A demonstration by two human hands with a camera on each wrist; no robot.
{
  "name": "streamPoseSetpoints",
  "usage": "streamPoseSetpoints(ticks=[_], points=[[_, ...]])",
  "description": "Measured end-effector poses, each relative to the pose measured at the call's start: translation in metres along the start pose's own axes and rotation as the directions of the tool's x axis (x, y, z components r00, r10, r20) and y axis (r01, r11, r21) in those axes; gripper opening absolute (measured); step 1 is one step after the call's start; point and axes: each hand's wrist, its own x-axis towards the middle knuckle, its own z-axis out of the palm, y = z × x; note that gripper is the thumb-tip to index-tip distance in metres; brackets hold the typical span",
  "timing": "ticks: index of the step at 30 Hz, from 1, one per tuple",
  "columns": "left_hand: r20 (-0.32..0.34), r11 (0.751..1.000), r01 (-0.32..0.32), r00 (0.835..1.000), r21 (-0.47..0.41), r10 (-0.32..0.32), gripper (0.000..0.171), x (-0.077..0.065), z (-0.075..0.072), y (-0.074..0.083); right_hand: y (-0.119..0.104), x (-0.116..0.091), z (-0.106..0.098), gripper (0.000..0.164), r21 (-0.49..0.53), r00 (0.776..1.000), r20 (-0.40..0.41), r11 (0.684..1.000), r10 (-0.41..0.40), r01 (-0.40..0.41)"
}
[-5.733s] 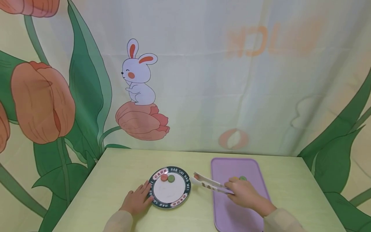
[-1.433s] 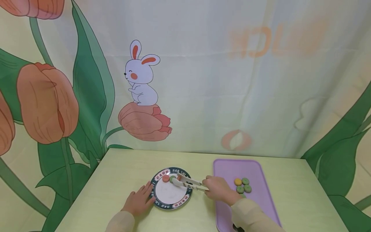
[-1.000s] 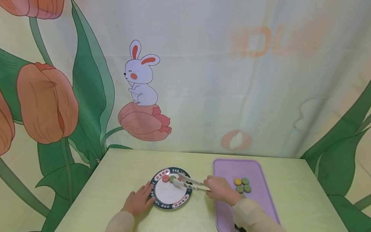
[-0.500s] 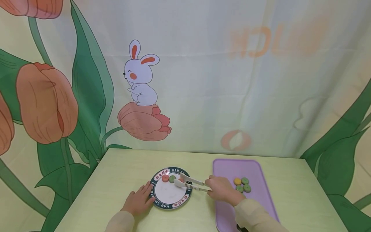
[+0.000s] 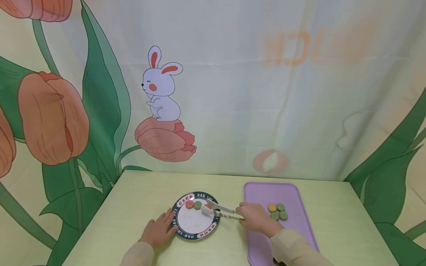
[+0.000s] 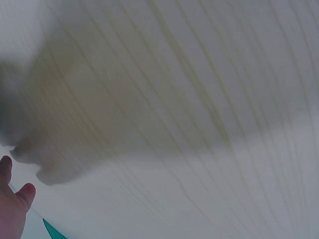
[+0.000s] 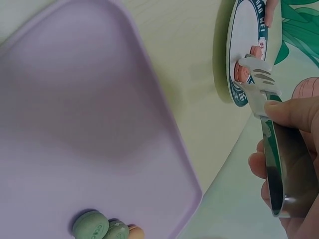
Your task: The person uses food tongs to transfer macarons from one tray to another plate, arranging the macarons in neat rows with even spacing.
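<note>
My right hand [image 5: 256,217] grips a pair of metal tongs [image 5: 226,213] with pale slotted tips, thumb on one arm and fingers curled round the other. Their tips are over the right part of a round plate [image 5: 196,236] with a dark lettered rim. A red macaron [image 7: 241,72] sits between the tips, partly hidden; I cannot tell whether they still squeeze it. To its left on the plate lie a green macaron [image 5: 198,205] and another red macaron [image 5: 189,204]. My left hand [image 5: 159,228], fingers extended, rests against the plate's left rim.
A purple tray [image 5: 266,190] lies right of the plate, under my right forearm. On it are a yellow macaron [image 5: 272,208] and several green macarons [image 5: 283,215]. Behind the pale table [image 5: 149,184] hangs a printed curtain [image 5: 219,111] with a rabbit and tulips.
Since the oldest frame, the tongs have carried the red macaron from beside the tray onto the plate. Over the last second they shift slightly right. My left hand stays at the rim.
</note>
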Motion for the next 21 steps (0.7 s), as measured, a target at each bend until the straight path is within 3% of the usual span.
streamPoseSetpoints(ticks=[21], points=[[0.008,1.0,-0.003,1.0,0.006,0.003,0.067,0.0028,0.0019,-0.0027,0.0052,-0.0003,-0.0014,0.006,-0.024,0.999,0.032,0.999,0.028,-0.027]])
